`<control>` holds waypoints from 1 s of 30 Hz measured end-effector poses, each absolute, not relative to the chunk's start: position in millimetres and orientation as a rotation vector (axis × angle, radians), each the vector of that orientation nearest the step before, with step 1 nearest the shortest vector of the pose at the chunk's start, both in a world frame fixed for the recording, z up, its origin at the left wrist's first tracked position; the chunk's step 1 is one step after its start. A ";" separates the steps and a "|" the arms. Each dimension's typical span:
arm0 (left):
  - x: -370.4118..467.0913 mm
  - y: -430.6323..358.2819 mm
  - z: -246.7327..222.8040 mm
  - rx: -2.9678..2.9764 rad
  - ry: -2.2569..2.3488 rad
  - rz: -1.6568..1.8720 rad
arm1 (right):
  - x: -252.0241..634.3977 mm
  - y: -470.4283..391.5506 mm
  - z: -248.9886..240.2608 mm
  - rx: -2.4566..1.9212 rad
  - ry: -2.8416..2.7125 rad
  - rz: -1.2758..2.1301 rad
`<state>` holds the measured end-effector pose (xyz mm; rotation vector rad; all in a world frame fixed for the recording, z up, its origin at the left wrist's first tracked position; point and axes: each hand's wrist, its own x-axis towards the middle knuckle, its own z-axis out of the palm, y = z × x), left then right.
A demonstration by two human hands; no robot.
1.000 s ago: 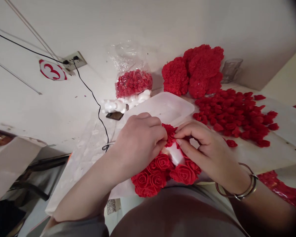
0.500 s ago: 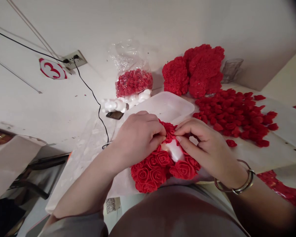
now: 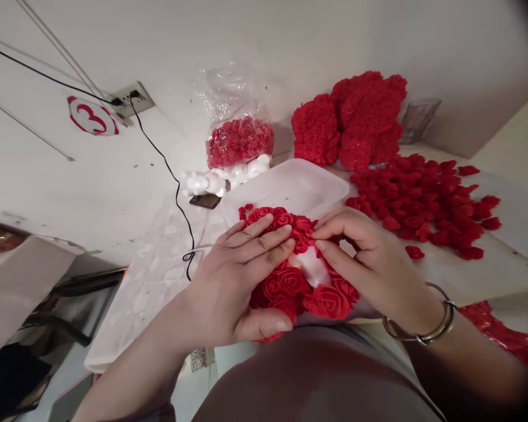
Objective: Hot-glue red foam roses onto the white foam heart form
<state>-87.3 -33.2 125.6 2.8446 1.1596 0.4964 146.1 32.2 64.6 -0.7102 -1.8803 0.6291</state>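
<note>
A form covered in red roses lies at the table's front edge, close to my body, with a bare white patch showing in its middle. My left hand rests on the form's left side, fingers stretched out and thumb apart. On the right, my right hand pinches with thumb and forefinger at the rim of a rose beside the white patch. Whether a petal or a whole rose is between those fingertips is too small to tell.
Behind the form stands a translucent tray. Loose red roses spread at the right. Farther back are a rose-covered figure, a glass, a bag of roses, white figures and a phone. A black cable hangs left.
My left hand has let go of its pinch near the white patch, opened flat and moved left and down onto the roses. My right hand has hardly moved. The view has shifted slightly.
</note>
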 end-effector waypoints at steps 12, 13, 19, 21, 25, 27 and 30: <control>-121.5 -24.2 130.2 2.539 1.194 1.038 | 152.9 25.3 50.6 -0.648 -1.591 0.773; -127.1 -21.5 127.8 2.456 1.246 1.086 | 153.1 25.2 46.9 -0.630 -1.535 0.815; -157.3 20.4 102.8 2.069 1.625 1.170 | 149.5 28.7 36.0 -0.665 -1.308 0.935; -163.9 42.3 93.4 2.069 1.814 0.933 | 147.7 31.1 38.8 -0.726 -1.213 0.985; -168.3 90.7 74.2 2.141 1.975 0.438 | 144.7 37.7 43.5 -0.868 -1.068 1.014; -165.2 114.6 62.0 2.159 1.958 0.248 | 143.8 41.2 42.0 -0.879 -1.078 1.021; -154.3 144.6 39.8 2.164 1.916 -0.061 | 144.3 45.2 36.1 -0.890 -1.114 1.060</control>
